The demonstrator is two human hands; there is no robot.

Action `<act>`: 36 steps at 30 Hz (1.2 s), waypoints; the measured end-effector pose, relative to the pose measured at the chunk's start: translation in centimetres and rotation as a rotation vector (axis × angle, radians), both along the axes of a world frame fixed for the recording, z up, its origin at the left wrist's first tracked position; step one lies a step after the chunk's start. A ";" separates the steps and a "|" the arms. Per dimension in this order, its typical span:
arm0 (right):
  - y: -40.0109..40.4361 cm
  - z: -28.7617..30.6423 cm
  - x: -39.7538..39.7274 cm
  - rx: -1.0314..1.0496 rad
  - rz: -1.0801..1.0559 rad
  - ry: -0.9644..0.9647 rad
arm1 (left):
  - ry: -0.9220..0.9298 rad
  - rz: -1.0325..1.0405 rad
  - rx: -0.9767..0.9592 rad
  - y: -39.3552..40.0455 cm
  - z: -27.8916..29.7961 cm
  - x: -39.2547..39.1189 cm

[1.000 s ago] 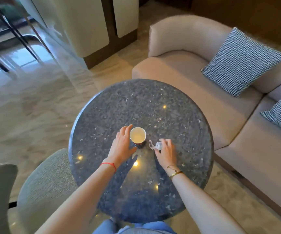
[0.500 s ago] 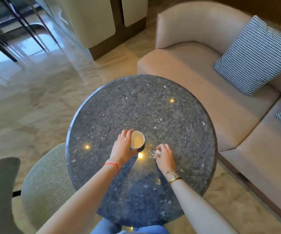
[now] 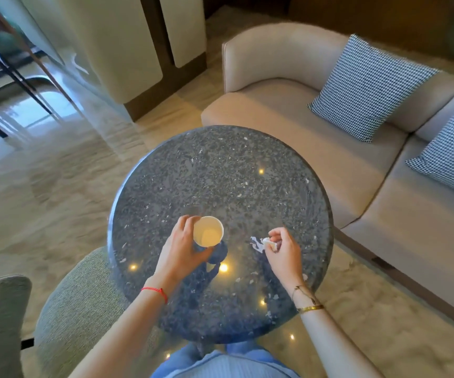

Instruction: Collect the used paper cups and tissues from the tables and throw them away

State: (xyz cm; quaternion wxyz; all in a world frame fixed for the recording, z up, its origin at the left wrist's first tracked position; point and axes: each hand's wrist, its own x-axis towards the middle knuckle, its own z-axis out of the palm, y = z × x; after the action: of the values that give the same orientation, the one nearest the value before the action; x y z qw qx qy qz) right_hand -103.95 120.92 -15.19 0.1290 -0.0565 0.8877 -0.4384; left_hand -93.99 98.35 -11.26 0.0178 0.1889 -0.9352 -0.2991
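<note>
Here, a round dark speckled table (image 3: 220, 173), polished, with small light reflections. Left hand (image 3: 182, 249) is wrapped around a paper cup (image 3: 208, 231), fingers on the far side, thumb on the near side; the cup is tilted with its mouth toward the camera, pale inside, and looks raised off the table above its own dark reflection. Right hand (image 3: 284, 252) pinches a crumpled white tissue (image 3: 262, 242) between thumb and fingertips; whether the loose end touches the table, cannot tell. The hands are apart, cup left of tissue. Red cord on the left wrist, gold bracelets on the right. Beige sofa (image 3: 316, 148) beyond the table with two checked cushions (image 3: 367, 85). Grey-green chair (image 3: 70, 309) near left.
</note>
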 end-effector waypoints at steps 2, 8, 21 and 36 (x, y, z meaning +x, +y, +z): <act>1.4 0.6 2.4 -0.014 -0.032 0.014 | 0.019 -0.040 0.018 0.3 0.5 1.8; 4.9 1.0 11.4 -0.072 -0.178 0.096 | 0.050 -0.171 0.079 1.5 1.3 8.0; 8.5 5.1 40.9 -0.023 -0.715 0.212 | 0.078 -0.709 0.150 5.3 4.2 21.9; 8.4 6.9 73.6 0.060 -1.524 0.241 | 0.055 -1.563 0.182 20.6 7.1 38.4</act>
State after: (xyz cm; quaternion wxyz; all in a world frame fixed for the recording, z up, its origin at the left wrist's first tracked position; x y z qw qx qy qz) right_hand -30.39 129.35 -8.30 -0.3043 0.5266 0.7009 -0.3726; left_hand -55.60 118.99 -4.20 -0.1900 -0.5301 -0.7681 -0.3048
